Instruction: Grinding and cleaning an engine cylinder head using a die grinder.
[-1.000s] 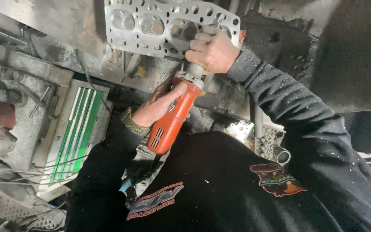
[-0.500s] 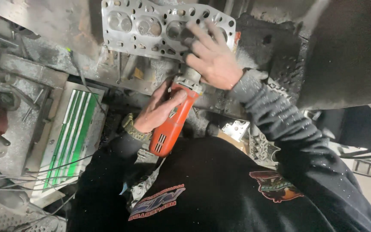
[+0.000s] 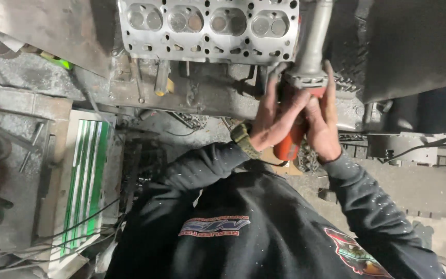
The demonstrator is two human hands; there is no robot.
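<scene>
Both hands on the grinder below the cylinder head.

Left of frame, a green-striped box [image 3: 84, 181] lies on the bench, unmoved. The cylinder head [image 3: 207, 30] fills the upper centre. The left hand [image 3: 274, 121], half a second ago low on the body, now wraps loosely around the orange grinder [image 3: 290, 139], fingers extended. The right hand [image 3: 322, 124] has come off the head and closes on the grinder's grey neck. The tool now stands upright, right of centre, apparently being regripped.
</scene>
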